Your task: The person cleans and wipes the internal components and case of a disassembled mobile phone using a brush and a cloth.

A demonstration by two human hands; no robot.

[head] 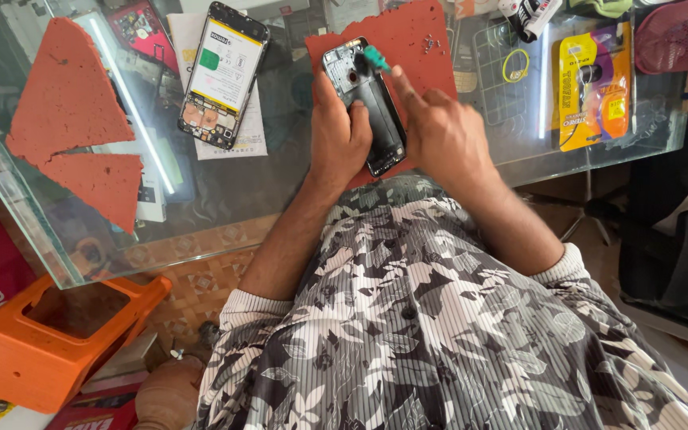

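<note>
- Two bare hands are working over a glass table [216,199], seen from the head camera looking down
- left hand [340,131] is gripping a dark phone frame [368,107], fingers wrapped around its left edge, thumb lying across the face, closed firmly on it
- phone frame is sitting upright-ish and slightly tilted, held just above a red mat [408,36] at the table's near edge
- right hand [443,131] is pinching a small screwdriver with a green handle [374,57], index finger stretched along it, other fingers curled in
- screwdriver tip is meeting the top right corner of the phone frame; exact contact point is too small to tell
- tiny screws [430,41] are lying loose on the red mat, just right of the tool
- an opened phone [223,73] with its battery and boards showing is lying on white paper, well left of the hands
- torn red mat pieces [73,119] are resting on the far left of the glass
- a yellow packet [595,84] is lying on the right side of the table, near a yellow ring [517,64]
- an orange box [41,334] is sitting below the glass, lower left
- person is wearing a grey and white leaf-print shirt [439,334]
</note>
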